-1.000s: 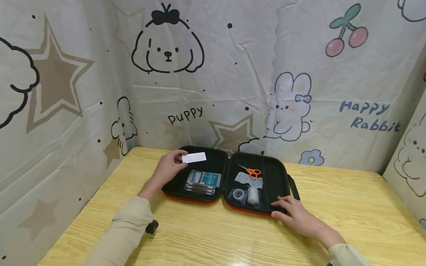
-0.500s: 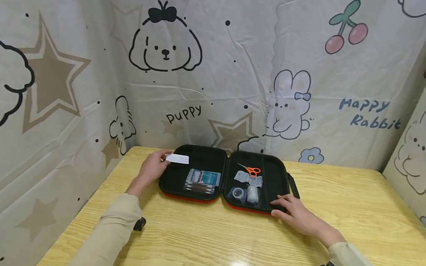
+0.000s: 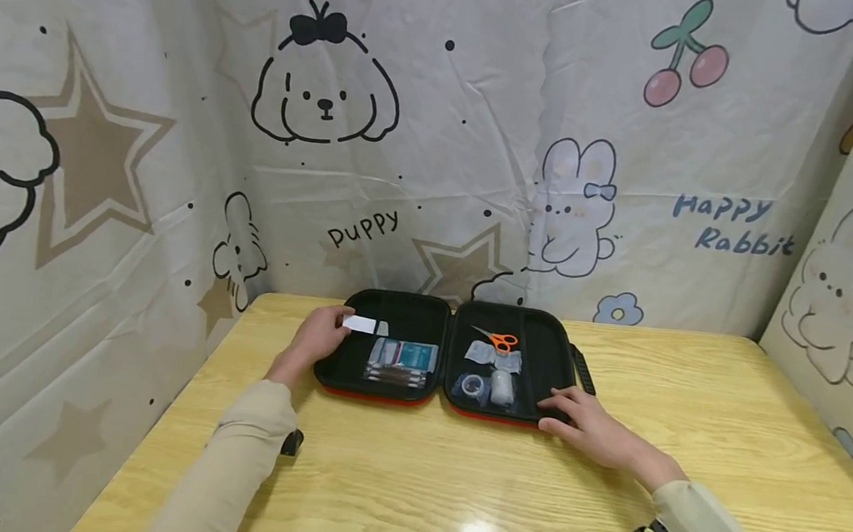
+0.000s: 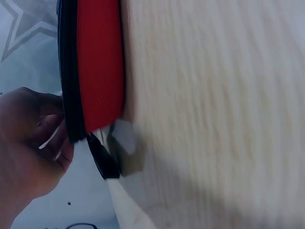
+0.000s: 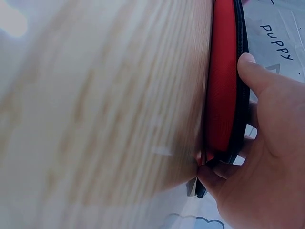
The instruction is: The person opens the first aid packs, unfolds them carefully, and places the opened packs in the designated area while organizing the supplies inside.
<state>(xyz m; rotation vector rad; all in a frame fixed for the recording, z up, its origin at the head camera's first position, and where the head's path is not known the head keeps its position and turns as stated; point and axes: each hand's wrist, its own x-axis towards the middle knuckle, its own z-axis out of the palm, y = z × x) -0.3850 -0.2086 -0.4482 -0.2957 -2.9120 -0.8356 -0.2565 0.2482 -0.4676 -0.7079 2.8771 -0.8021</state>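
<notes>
In the head view an open black-lined first-aid case (image 3: 405,393) with a red outer shell lies flat on the table. My left hand (image 3: 318,333) reaches over its left rim and pinches the near end of a flat white strip (image 3: 359,324). The strip's far end looks dimmer past a dark line in the lining. From the left wrist, my fingers show behind the case's black zip edge, and the strip is hidden. My right hand (image 3: 588,427) grips the front right corner, its thumb (image 5: 248,59) on the zip edge and its fingers around the rim.
The left half holds a teal-and-clear packet (image 3: 414,355) and several brown-centred swabs (image 3: 395,375). On the right are orange scissors (image 3: 501,343), small white packets (image 3: 493,356), a tape roll (image 3: 472,386) and a white bandage roll (image 3: 502,387). A printed curtain (image 3: 437,133) stands behind.
My left hand moved the white strip left to the outer side of the case, then lowered slightly; its far end now shows dimmer past a dark line. My right hand stays at the corner.
</notes>
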